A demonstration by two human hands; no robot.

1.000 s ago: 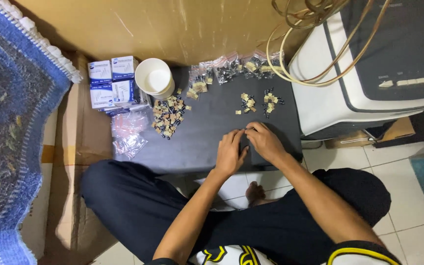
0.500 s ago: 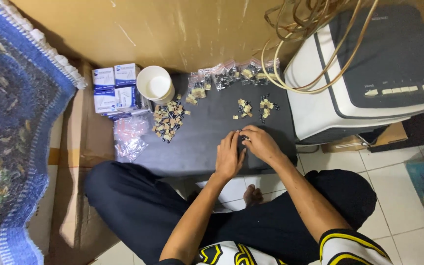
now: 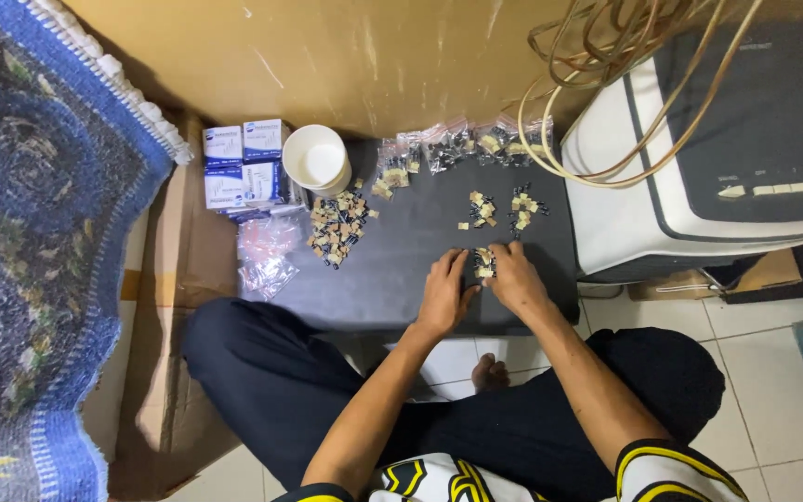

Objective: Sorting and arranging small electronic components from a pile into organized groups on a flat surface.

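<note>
Blue-and-white boxes point(image 3: 242, 165) sit far left by the white cup point(image 3: 317, 159), clear bags point(image 3: 462, 147) lined along the mat's point(image 3: 401, 270) far edge. Left hand point(image 3: 445, 296) and right hand point(image 3: 518, 279), fingers narrow, pinch a small bundle point(image 3: 483, 264) mid-mat; bare mat lies left.

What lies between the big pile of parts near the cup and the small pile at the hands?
Bare dark mat, in the head view: nothing lies between the big pile and the small pile.

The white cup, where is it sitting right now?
In the head view the white cup stands at the far left corner of the dark mat, right of the blue-and-white boxes and just behind the big loose pile of small parts.
</note>
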